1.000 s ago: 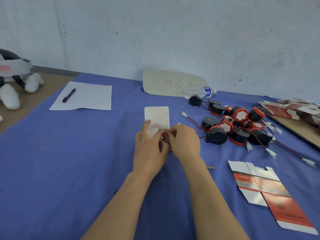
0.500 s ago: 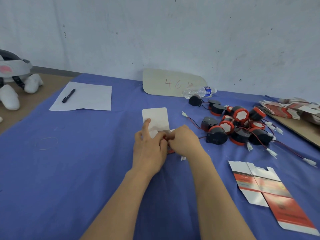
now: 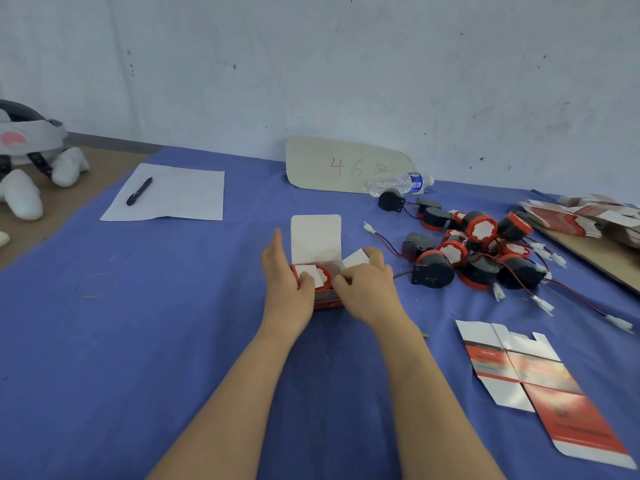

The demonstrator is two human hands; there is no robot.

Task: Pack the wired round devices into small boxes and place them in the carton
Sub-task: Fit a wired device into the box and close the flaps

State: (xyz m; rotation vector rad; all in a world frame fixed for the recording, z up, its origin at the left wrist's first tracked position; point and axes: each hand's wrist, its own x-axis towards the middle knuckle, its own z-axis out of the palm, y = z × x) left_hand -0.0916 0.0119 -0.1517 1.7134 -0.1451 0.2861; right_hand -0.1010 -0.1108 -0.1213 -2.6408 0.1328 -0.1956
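Note:
A small red and white box (image 3: 317, 237) stands on the blue cloth at the centre with its white lid flap raised. A round red-rimmed device (image 3: 320, 277) sits inside it, its white face showing. My left hand (image 3: 285, 289) holds the box's left side, thumb on a small side flap, index finger pointing up. My right hand (image 3: 369, 289) grips the box's right side, fingers on the right flap. A pile of several black and red wired devices (image 3: 474, 251) lies to the right. No carton is visible.
A flat unfolded box (image 3: 533, 386) lies at the front right. A stack of flat boxes (image 3: 588, 216) rests on a board at far right. A water bottle (image 3: 398, 183), a cardboard sign (image 3: 346, 164), paper with a pen (image 3: 138, 191) and a rubber band (image 3: 95, 285) are around.
The device has gone down into the box and its red rim now shows in the opening. Both hands have shifted from the device to the box's sides and side flaps.

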